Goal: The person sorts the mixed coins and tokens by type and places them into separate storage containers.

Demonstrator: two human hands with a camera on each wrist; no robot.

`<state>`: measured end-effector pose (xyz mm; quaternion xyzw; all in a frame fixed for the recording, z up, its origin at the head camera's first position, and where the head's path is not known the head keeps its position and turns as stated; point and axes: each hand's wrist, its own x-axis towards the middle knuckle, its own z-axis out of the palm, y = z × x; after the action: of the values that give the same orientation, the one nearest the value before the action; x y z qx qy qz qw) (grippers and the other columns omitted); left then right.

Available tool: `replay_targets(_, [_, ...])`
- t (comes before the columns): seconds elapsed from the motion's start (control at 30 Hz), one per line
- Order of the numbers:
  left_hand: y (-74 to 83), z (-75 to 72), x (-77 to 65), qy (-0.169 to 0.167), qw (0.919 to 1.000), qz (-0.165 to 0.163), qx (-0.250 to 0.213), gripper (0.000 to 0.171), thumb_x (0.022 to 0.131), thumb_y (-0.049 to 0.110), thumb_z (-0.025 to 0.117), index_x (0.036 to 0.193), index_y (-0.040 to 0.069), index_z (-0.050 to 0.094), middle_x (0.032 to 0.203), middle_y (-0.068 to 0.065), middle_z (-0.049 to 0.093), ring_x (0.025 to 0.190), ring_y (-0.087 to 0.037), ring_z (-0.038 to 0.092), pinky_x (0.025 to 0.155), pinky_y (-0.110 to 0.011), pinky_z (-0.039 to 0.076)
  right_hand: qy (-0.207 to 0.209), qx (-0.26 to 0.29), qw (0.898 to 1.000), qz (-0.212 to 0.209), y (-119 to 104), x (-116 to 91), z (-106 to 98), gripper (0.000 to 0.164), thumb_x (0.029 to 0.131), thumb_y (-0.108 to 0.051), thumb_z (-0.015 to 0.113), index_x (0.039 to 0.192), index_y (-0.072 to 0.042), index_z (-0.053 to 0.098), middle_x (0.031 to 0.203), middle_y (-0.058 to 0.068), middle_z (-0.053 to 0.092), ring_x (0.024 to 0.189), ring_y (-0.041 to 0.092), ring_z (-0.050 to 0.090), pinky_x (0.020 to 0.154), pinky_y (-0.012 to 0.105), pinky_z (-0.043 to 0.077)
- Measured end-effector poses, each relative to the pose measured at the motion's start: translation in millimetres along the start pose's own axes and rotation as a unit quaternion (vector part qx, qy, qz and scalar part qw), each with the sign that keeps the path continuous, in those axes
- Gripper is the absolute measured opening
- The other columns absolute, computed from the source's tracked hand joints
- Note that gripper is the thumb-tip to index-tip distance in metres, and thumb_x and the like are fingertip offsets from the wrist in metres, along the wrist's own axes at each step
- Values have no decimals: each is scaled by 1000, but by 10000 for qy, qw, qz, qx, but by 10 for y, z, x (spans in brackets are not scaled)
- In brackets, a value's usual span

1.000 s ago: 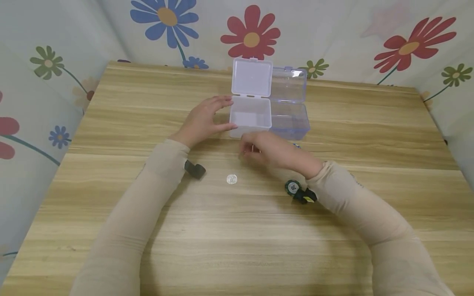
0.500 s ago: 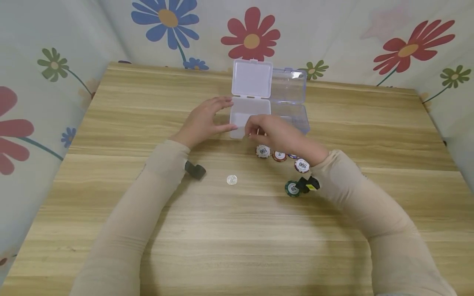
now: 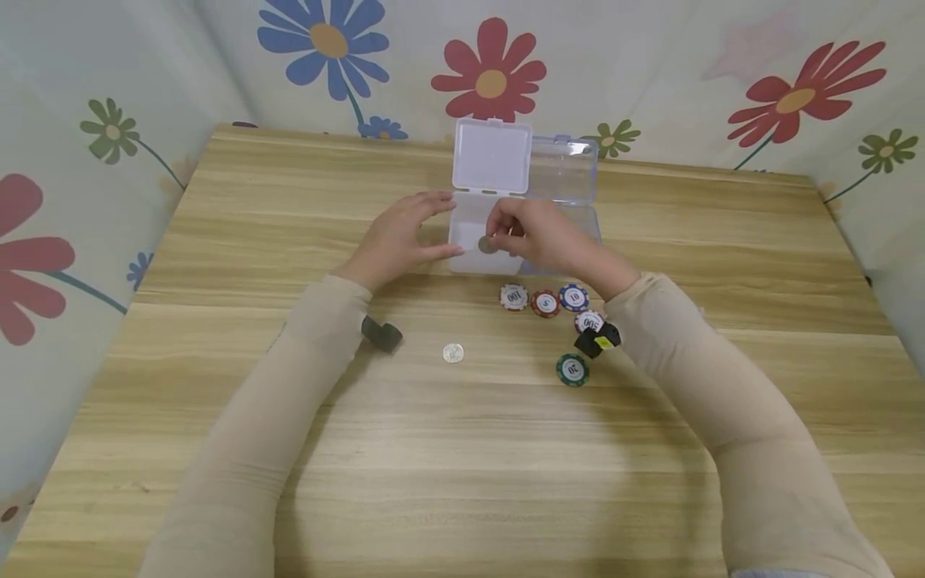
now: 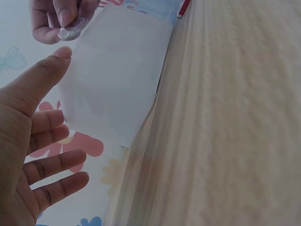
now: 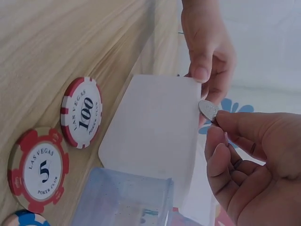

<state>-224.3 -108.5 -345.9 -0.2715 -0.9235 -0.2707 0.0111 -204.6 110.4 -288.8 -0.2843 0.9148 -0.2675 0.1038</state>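
Note:
Over the open white plastic box (image 3: 473,262), my right hand (image 3: 538,235) pinches a silver coin (image 5: 208,109) between thumb and fingertips. My left hand (image 3: 400,237) rests at the box's left side, thumb at the front rim and fingers at the back, without curling round it. The raised lid (image 3: 491,156) stands at the back of the box. A second silver coin (image 3: 453,353) lies flat on the table in front. To the right of the white box, touching or nearly so, is a clear bluish box (image 5: 124,197), partly hidden by my right hand in the head view.
Several poker chips lie right of centre on the wooden table (image 3: 448,466): a 100 chip (image 3: 514,297), a red 5 chip (image 3: 545,303), a blue 10 chip (image 3: 574,297), a 500 chip (image 3: 588,320) and a green 20 chip (image 3: 573,370). A flowered curtain (image 3: 650,72) hangs behind.
My right hand has risen from the table in front of the white box to above its opening, bringing the pinched coin into view and uncovering the chips. My left hand has stayed in place.

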Motion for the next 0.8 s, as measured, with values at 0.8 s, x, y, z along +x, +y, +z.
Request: replay_targets(0.8, [0,5,-13,6,10000,-3,-10,70,75,48,66,132,13,45,142,-1,39,133,-20,34,111,-37,26,-599,-813,9942,368,87,346,62,7,87,-12,57,87,-6,61,79,7,59,72,17,51,66,26,43])
